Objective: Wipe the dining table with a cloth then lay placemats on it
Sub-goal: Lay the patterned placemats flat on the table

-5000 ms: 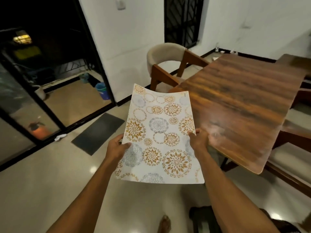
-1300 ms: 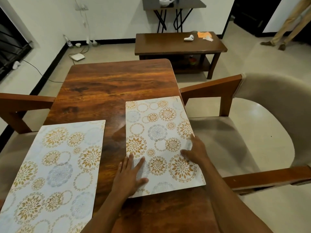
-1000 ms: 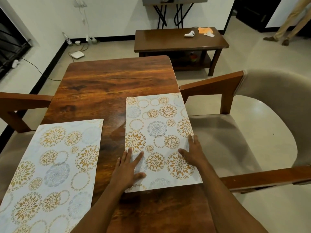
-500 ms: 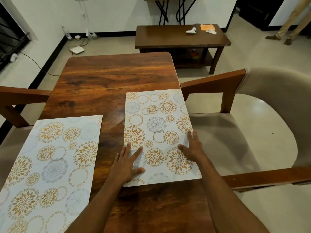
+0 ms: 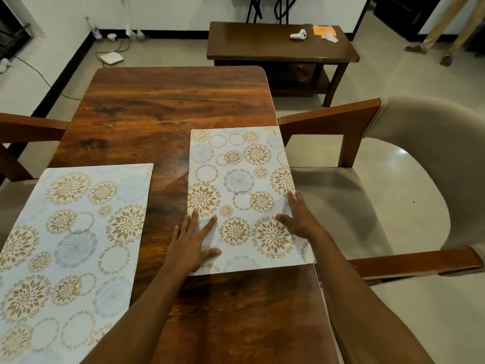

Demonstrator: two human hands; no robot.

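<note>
"Both hands are pressing flat with fingers spread, gripping nothing. The left hand [image 5: 194, 243] is lying on the near left corner of the right placemat [image 5: 241, 185] and the right hand [image 5: 299, 219] on its right side, by the dining table's [image 5: 170, 106] right edge."

"Which way is that mat running?"

"Its long axis is pointing away from the person, along the dining table's length, so most of it is lying ahead of both palms. Its right side is sitting just about flush with the dining table's right edge, so I'm judging any squaring nudge goes leftward, from the right hand."

"And the left placemat [image 5: 73, 232]?"

"It's lying on the dining table's left side, with neither hand touching it."
</note>
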